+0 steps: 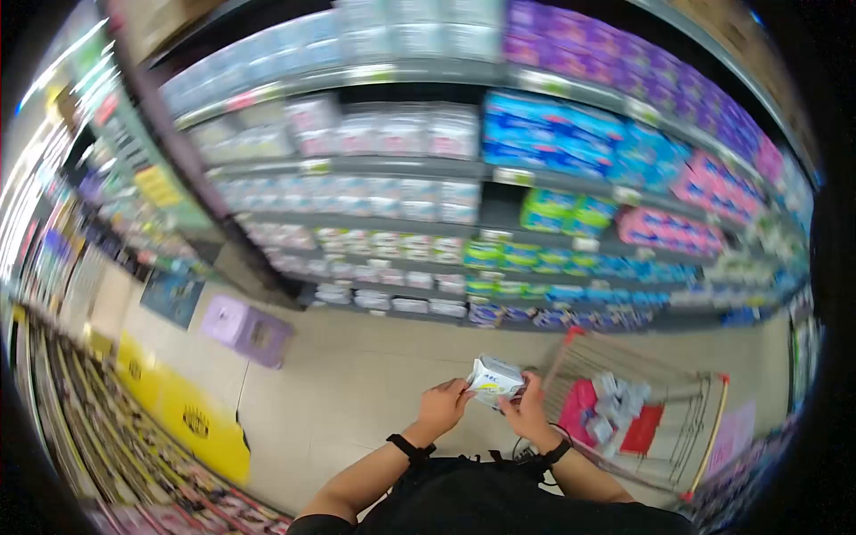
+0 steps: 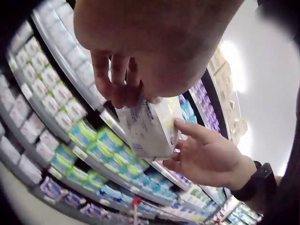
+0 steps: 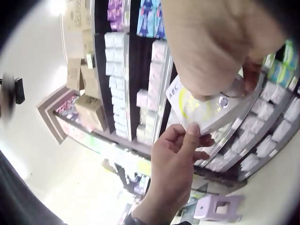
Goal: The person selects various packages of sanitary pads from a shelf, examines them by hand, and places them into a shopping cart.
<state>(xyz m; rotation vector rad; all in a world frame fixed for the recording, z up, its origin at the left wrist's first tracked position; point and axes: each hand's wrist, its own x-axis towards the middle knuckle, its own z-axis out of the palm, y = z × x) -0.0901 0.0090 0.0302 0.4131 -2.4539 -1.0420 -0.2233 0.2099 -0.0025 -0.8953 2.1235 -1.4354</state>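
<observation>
A white soft pack (image 1: 496, 378) with "ABC" lettering and yellow print, like a pack of sanitary pads, is held in front of the body. My left hand (image 1: 441, 406) pinches one end of it between thumb and fingers, the thumb (image 3: 192, 130) lying along the printed face. At the opposite end my right hand (image 1: 530, 414) grips it, with thumb and fingertips around the edge in the left wrist view. Small print covers the side of the pack (image 2: 146, 133) facing the left wrist camera. Part of the pack is hidden behind the hands.
Shelves (image 1: 419, 165) of white, blue, green, pink and purple packs stand ahead. To the right is a shopping cart (image 1: 555, 373) holding a pink item, white packs and something red. A purple stool (image 1: 227, 321) and a yellow floor mat (image 1: 174, 406) lie left.
</observation>
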